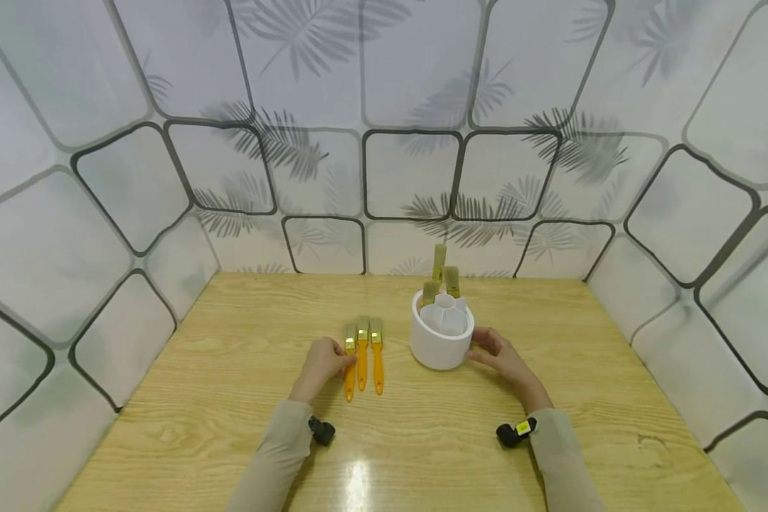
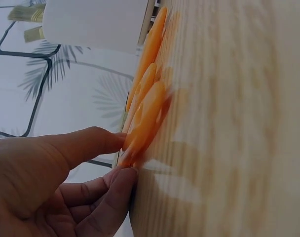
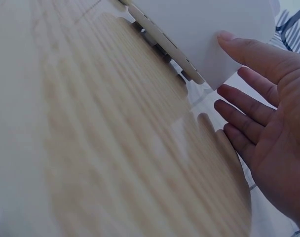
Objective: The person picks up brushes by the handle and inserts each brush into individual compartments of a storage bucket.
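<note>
Three paintbrushes with orange handles lie side by side on the table, bristles pointing away. My left hand (image 1: 324, 364) pinches the leftmost paintbrush (image 1: 349, 377) between thumb and fingers; in the left wrist view its orange handle (image 2: 146, 111) is still low over the wood. Beside it lie the middle paintbrush (image 1: 363, 366) and the right paintbrush (image 1: 377, 366). A white round brush holder (image 1: 436, 350) with inner compartments stands to their right, several paintbrushes upright in it, bristles up. My right hand (image 1: 502, 355) touches the holder's right side, thumb on its wall, fingers extended in the right wrist view.
The wooden table (image 1: 262, 313) reaches back to a patterned wall covering (image 1: 320, 171) with leaf prints, which also rises at both sides. Under the holder, a base with small dark feet (image 3: 162, 52) shows in the right wrist view.
</note>
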Demonstrator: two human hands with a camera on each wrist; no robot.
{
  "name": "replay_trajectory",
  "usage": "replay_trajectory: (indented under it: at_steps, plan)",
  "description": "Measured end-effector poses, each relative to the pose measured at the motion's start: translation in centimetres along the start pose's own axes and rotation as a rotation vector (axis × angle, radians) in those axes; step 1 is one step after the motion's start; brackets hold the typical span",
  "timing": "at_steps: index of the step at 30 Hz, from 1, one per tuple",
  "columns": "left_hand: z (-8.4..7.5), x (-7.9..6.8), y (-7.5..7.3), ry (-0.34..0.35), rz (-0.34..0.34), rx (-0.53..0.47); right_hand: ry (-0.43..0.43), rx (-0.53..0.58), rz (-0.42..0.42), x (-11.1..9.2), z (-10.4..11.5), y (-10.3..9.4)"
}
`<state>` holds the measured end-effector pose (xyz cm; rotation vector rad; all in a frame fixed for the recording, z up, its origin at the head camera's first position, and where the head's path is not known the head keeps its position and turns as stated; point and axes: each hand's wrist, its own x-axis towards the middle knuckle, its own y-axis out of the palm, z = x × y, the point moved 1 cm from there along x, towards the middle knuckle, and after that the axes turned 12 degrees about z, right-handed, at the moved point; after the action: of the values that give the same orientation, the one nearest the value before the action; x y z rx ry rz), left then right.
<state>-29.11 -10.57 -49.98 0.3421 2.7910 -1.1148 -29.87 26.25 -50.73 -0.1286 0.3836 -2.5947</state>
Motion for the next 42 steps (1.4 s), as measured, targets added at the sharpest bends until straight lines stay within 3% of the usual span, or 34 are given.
replay_trajectory:
  at_steps: [23,42]
  plan:
    - [-0.13,0.03,0.25,-0.040,-0.019,0.007,0.019,0.019,0.025,-0.14,0.33,-0.06]
    - [0.43,0.28,-0.45,-0.032,0.034,-0.098,0.012,0.003,0.033,-0.16,0.47,0.02]
